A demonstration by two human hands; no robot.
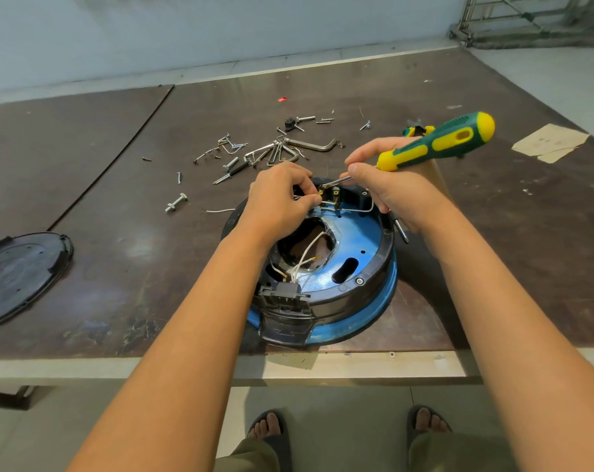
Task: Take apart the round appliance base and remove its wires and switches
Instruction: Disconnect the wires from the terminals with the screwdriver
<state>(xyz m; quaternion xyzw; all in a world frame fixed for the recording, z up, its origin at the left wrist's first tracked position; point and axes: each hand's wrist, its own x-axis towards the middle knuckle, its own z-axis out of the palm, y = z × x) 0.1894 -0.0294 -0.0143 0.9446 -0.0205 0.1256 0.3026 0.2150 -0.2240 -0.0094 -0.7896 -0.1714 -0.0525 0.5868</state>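
Observation:
The round appliance base (353,253), blue with a black rim, lies upside down at the table's near edge. White wires (307,252) run across its open middle to a black connector block (283,294) at the front. At the far rim sit small brass switch terminals (334,195). My left hand (282,199) pinches a white wire at those terminals. My right hand (391,185) grips a green and yellow screwdriver (438,141), its metal tip touching the terminals.
Loose screws, bolts and hex keys (278,151) are scattered behind the base. A black round cover (19,274) lies at the left table edge. A second small tool (401,229) rests right of the base. Paper scrap (551,143) far right.

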